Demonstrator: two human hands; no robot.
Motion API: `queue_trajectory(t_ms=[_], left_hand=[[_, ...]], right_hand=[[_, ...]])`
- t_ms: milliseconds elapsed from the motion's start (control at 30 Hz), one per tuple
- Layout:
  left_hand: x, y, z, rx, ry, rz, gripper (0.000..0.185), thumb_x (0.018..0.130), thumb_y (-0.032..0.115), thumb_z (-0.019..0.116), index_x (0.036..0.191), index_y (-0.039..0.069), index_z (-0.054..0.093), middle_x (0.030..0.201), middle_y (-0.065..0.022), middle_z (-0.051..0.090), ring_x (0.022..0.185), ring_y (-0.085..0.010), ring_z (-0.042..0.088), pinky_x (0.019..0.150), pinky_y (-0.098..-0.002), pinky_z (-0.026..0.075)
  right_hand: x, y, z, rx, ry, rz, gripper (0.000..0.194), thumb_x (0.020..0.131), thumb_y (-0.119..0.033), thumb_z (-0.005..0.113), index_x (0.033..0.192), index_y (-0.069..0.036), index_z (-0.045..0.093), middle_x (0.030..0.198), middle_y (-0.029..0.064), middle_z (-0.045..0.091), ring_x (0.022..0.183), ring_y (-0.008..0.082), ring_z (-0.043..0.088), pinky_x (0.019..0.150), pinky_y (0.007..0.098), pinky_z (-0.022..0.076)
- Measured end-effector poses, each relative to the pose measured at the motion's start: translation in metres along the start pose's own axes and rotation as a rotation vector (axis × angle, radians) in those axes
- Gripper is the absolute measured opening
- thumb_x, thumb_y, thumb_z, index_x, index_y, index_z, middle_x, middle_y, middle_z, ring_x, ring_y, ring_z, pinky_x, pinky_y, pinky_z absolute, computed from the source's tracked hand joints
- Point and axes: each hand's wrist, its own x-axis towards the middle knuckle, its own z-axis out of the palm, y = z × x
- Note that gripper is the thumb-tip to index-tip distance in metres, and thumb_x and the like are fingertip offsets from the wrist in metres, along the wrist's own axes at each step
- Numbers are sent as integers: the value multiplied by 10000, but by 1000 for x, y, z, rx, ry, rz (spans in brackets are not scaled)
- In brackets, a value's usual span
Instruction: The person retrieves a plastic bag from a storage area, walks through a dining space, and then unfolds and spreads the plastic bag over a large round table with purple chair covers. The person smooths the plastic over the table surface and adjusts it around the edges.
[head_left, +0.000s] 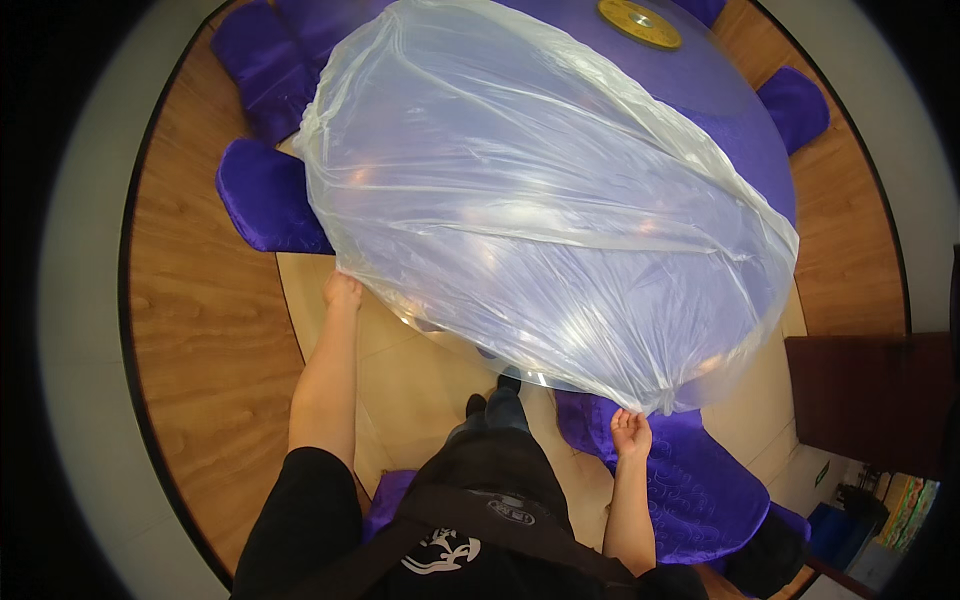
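Observation:
A large translucent plastic sheet (487, 180) with a gathered edge is spread over most of a round table (720, 82) with a purple top. My left hand (343, 290) grips the sheet's edge at the table's left side. At the near right, my right hand (630, 433) holds another part of the edge, its fingers curled up against the film. Creases fan out from the bunched film beside my right hand. Between my hands, a clear rim (536, 377) of the table shows beneath the sheet. The far right part of the purple top lies uncovered.
A gold disc (640, 22) sits on the table's far part. Purple-covered chairs (266, 195) stand around the table, one chair (697, 487) close by my right arm. A dark reddish-brown piece of furniture (870, 397) is at the right. Pale tiles (405, 375) cover the floor.

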Motion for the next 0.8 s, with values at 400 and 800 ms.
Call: queue_trajectory(t_ms=[400,800], left_hand=[[-54,30,53,309,-137,-492,423,957,446,545,1128,60,568,1101,-64,613,1052,-240,580,950,-410,461],[50,32,-43,233,32,-18,264,997,288,443,982,48,553,835,-72,598,699,-213,569,612,-337,490]], right_hand=[[-32,23,-20,-148,-54,-9,472,910,-513,588,1154,-111,543,1176,36,572,1099,212,526,915,451,445],[-16,76,-7,-64,-121,-177,214,977,-252,529,951,-46,578,1043,92,603,1024,248,568,922,424,474]])
